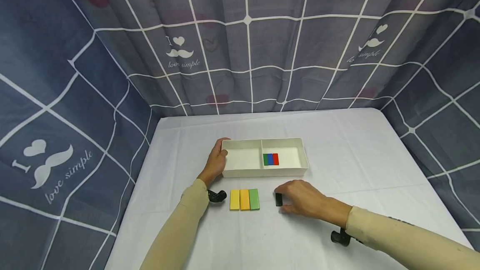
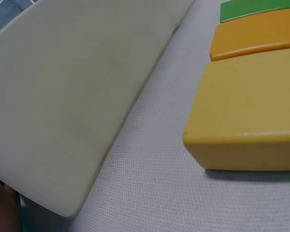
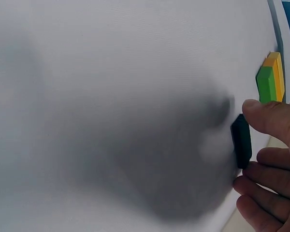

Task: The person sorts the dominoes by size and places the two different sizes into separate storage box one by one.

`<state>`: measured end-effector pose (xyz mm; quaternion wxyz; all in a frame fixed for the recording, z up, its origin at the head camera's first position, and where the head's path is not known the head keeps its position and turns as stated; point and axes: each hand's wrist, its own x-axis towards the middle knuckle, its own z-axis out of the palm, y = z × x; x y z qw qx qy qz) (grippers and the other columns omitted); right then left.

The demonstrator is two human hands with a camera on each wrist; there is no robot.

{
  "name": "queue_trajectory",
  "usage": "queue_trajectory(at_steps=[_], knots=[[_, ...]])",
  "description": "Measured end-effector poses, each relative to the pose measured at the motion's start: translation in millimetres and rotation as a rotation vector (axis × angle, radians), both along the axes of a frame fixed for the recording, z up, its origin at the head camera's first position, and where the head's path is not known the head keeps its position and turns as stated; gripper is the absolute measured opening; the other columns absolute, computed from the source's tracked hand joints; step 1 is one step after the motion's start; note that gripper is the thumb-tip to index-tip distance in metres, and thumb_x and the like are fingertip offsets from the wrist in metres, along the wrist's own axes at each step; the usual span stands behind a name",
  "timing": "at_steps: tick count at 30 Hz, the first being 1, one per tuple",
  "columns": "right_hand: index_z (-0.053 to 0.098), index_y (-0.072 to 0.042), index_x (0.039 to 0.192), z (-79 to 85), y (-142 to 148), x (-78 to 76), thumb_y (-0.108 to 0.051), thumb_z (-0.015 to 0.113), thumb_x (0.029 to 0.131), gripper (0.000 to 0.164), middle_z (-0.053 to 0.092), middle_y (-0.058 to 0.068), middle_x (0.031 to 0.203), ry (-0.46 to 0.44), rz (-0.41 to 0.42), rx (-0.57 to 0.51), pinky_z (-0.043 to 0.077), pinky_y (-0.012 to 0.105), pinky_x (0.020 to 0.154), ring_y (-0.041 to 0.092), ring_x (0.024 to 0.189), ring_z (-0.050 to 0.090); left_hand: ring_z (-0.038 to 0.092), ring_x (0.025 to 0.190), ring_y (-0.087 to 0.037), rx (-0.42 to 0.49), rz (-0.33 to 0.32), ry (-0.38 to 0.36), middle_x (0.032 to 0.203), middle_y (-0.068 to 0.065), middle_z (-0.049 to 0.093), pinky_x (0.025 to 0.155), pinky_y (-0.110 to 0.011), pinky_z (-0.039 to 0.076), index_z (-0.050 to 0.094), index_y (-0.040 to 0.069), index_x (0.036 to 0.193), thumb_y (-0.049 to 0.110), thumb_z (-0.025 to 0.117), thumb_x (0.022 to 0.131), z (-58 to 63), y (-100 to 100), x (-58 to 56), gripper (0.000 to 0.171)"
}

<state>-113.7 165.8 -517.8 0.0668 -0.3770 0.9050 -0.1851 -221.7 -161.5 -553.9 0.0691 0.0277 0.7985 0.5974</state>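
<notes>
My left hand [image 1: 215, 163] grips the left end of a white two-compartment tray [image 1: 262, 173], thumb over the rim. In the left wrist view the tray's side wall [image 2: 77, 96] fills much of the frame. My right hand [image 1: 305, 199] is over the cloth right of the colored blocks, holding a small black block [image 1: 278, 200] by its two ends. The right wrist view has the black block [image 3: 241, 141] between thumb and fingers, close to the cloth. Green, blue and red blocks [image 1: 270, 159] lie side by side in the tray's right compartment, against the divider.
A yellow block [image 1: 234, 200], an orange block [image 1: 244, 200] and a light green block [image 1: 254, 199] form a row in front of the tray. White cloth [image 1: 337, 136] covers the table. Dark checked curtains [image 1: 225, 53] hang behind and at both sides.
</notes>
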Motion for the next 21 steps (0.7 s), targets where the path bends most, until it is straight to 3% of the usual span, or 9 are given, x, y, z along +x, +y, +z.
queue_trajectory(at_steps=[21], knots=[[0.082, -0.011, 0.113, -8.0, -3.9, 2.4, -0.015, 0.097, 0.082, 0.035, 0.083, -0.001, 0.106, 0.111, -0.003, 0.069, 0.064, 0.033, 0.081, 0.013, 0.092, 0.075, 0.053, 0.145, -0.037, -0.01, -0.004, 0.007, 0.157, -0.014, 0.058, 0.125, -0.062, 0.035, 0.046, 0.018, 0.157, 0.009, 0.033, 0.112, -0.4, -1.1, -0.7, 0.047]])
